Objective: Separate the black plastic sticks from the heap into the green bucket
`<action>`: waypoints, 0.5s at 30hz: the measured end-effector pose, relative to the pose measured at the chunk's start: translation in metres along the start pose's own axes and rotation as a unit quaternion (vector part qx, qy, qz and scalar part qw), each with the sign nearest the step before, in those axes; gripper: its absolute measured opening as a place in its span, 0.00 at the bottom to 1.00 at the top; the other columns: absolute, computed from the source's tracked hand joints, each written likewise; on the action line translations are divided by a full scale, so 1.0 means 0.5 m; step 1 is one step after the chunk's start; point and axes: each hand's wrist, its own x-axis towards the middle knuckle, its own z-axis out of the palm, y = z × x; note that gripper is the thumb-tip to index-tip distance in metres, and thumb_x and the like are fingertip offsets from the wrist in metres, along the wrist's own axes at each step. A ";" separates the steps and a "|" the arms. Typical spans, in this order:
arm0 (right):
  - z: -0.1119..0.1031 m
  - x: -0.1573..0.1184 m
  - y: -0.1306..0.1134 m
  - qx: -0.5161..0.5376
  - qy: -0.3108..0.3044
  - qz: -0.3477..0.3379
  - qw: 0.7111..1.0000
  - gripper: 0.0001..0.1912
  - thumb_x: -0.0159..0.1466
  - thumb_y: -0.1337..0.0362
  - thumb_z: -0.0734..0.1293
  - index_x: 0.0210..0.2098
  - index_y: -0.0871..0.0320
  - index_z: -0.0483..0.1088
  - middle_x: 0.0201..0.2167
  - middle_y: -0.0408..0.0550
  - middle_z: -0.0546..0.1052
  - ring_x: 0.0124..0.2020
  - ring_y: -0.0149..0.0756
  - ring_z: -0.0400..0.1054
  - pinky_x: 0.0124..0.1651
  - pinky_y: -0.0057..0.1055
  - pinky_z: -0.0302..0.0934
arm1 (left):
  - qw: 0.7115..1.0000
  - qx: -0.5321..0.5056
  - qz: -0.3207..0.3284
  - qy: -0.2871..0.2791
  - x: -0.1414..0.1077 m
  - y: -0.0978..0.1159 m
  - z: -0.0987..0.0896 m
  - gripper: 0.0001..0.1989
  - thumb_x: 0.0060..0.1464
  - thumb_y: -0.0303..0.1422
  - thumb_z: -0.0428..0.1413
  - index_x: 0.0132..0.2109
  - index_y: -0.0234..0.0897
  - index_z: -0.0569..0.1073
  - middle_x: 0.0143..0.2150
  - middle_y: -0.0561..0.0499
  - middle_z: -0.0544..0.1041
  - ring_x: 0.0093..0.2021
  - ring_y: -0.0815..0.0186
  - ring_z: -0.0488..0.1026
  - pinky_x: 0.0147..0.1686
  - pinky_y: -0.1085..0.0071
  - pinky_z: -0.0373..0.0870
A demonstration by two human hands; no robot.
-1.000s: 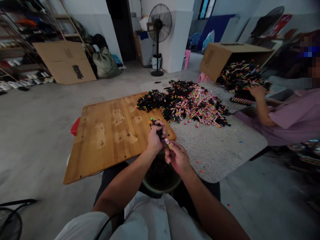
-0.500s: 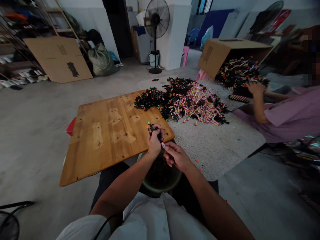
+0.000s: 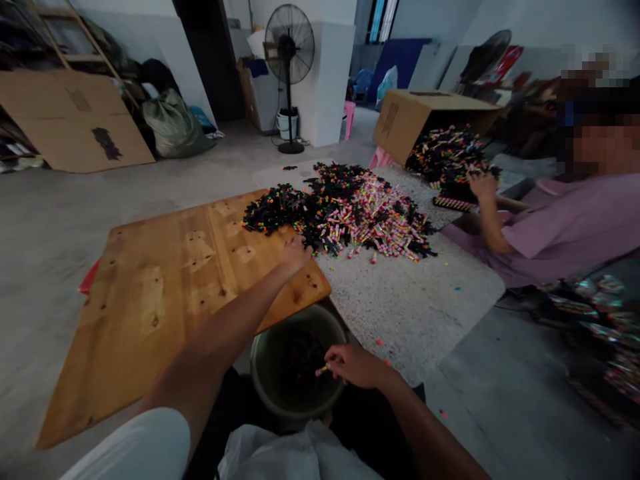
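My left hand [image 3: 297, 253] is at the near edge of a heap of small black plastic pieces [image 3: 280, 208] with orange and green tips. Its fingertips are blurred against the dark pieces, so what they grip is hidden. Over the deep bucket [image 3: 260, 390], my right hand [image 3: 353, 365] pinches a small pink-and-yellow tube [image 3: 321, 371] between thumb and fingers. Dark pieces lie in the bucket's shadowed bottom. Many similar pink tubes [image 3: 377, 207] are mixed into the heap's right side.
A wooden board [image 3: 200, 267] lies on my left, beside a speckled grey table top [image 3: 400, 300]. Across the table, a person in a mauve shirt [image 3: 560, 227] reaches to more pieces by a cardboard box [image 3: 410, 117]. A standing fan [image 3: 287, 50] is behind.
My left hand has moved from beside my right hand forward to the heap; the black piece it held is out of sight. My right hand has lowered over the bucket with the tube.
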 end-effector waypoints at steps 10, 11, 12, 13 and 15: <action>-0.297 0.221 -0.075 -0.284 0.348 0.019 0.893 0.22 0.69 0.73 0.59 0.59 0.57 0.73 0.50 0.55 0.79 0.49 0.40 0.74 0.51 0.30 0.65 | 0.845 0.415 0.306 -0.143 0.101 -0.004 0.126 0.29 0.59 0.24 0.53 0.67 0.44 0.72 0.74 0.43 0.62 0.76 0.45 0.49 0.72 0.41 0.45; -0.326 0.244 -0.080 -0.325 0.346 0.040 0.880 0.24 0.69 0.73 0.60 0.62 0.58 0.72 0.53 0.57 0.77 0.51 0.41 0.73 0.52 0.30 0.64 | 0.834 0.426 0.317 -0.151 0.099 -0.009 0.133 0.30 0.58 0.23 0.52 0.66 0.44 0.73 0.74 0.43 0.63 0.76 0.45 0.48 0.72 0.40 0.42; -0.347 0.265 -0.084 -0.343 0.343 0.048 0.873 0.25 0.69 0.73 0.61 0.64 0.57 0.70 0.56 0.59 0.75 0.52 0.42 0.73 0.53 0.31 0.64 | 0.831 0.425 0.324 -0.154 0.097 -0.014 0.136 0.29 0.58 0.22 0.52 0.65 0.43 0.74 0.73 0.43 0.65 0.76 0.45 0.49 0.73 0.39 0.40; -0.362 0.282 -0.087 -0.357 0.335 0.054 0.871 0.26 0.69 0.72 0.61 0.65 0.56 0.70 0.58 0.59 0.74 0.53 0.43 0.73 0.53 0.32 0.64 | 0.836 0.414 0.326 -0.155 0.095 -0.017 0.136 0.27 0.59 0.21 0.51 0.63 0.41 0.75 0.71 0.41 0.68 0.76 0.46 0.51 0.73 0.39 0.39; -0.375 0.307 -0.090 -0.364 0.320 0.054 0.873 0.23 0.70 0.69 0.62 0.63 0.54 0.71 0.59 0.59 0.72 0.53 0.45 0.74 0.53 0.33 0.64 | 0.864 0.353 0.318 -0.167 0.090 -0.019 0.126 0.23 0.59 0.21 0.51 0.57 0.39 0.79 0.65 0.40 0.74 0.74 0.47 0.55 0.73 0.39 0.39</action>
